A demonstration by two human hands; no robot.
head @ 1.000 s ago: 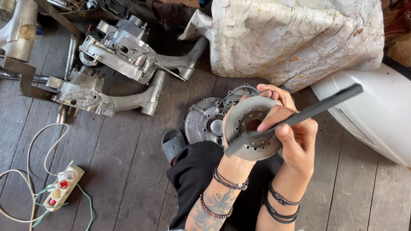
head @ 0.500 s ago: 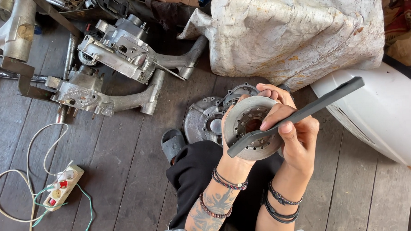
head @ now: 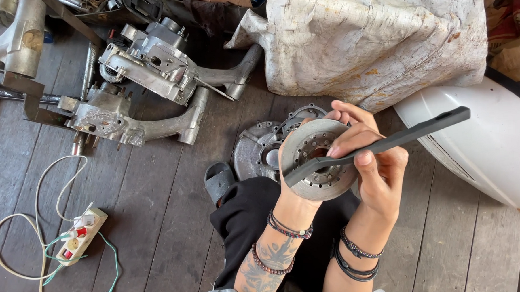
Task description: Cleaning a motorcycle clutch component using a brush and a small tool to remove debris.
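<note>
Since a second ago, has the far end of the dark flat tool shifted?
Yes. The dark flat tool in the right hand has swung its far end upward against the white rounded shell, while the metal disc stays put.

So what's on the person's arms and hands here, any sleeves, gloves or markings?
No gloves and no sleeves: both forearms are bare. The left hand has a dark beaded bracelet with a thin band at the wrist, a second reddish-brown beaded bracelet lower down, and a dark tattoo on the forearm between and below them. The right hand has several thin black bands around the wrist and forearm. No rings visible.
</note>
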